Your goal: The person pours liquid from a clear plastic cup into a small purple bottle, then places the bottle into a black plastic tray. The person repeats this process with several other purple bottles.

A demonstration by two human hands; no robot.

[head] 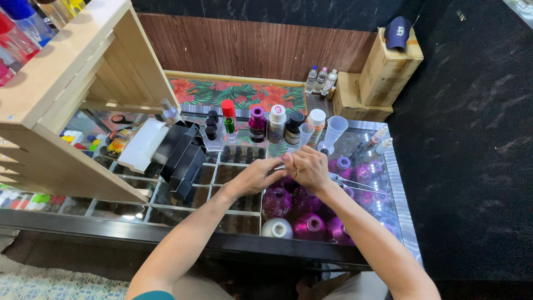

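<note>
My left hand (257, 175) and my right hand (308, 168) meet over a glass counter top (363, 145). Together they pinch a small object (279, 166), silvery and mostly hidden by the fingers, so I cannot tell what it is. A thin clear tube or syringe (355, 185) lies on the glass just right of my right hand. Beyond the hands stands a row of small bottles: a red-capped one (229, 119), a purple one (257, 124), a white-capped one (276, 123) and a dark one (293, 128). Two clear plastic measuring cups (334, 133) stand beside them.
Large purple bottles (308, 225) and a white one (277, 228) sit under the glass. A wooden shelf unit (83, 89) stands on the left, black boxes (186, 155) beside it. Cardboard boxes (386, 69) with a dark cap are at the back right, near small clear bottles (321, 80).
</note>
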